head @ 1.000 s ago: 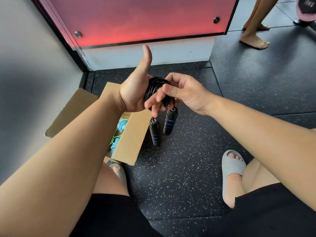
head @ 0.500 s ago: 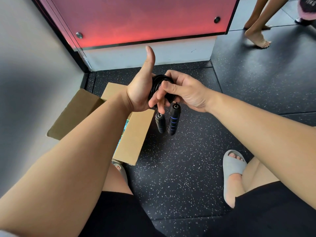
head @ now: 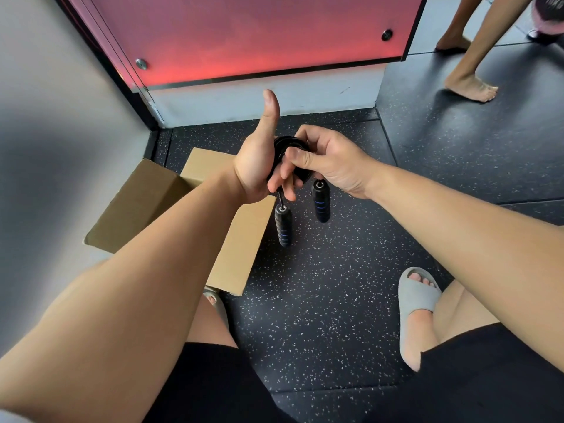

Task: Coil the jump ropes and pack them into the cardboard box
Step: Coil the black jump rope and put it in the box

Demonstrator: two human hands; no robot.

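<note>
Over the cardboard box's [head: 146,215] right edge, the left hand [head: 253,172] is carrying the coiled jump rope [head: 285,145] over its outstretched fingers [head: 285,184] while the right hand [head: 329,160] is pinching the coil. With both handles [head: 283,224] dangling loose, a slackening pinch risks unwinding it; the left forearm [head: 171,239] is hiding the box's contents.

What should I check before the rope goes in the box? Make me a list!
1. The jump rope is coiled: ok, its loops wrap round the fingers of the left hand.
2. The coil is held: ok, the right hand pinches it.
3. The handles are tucked in: not ok, both dangle below the coil.
4. The cardboard box is open: ok, its flaps spread outward.
5. Room inside the box: cannot tell, the left arm hides it.
</note>
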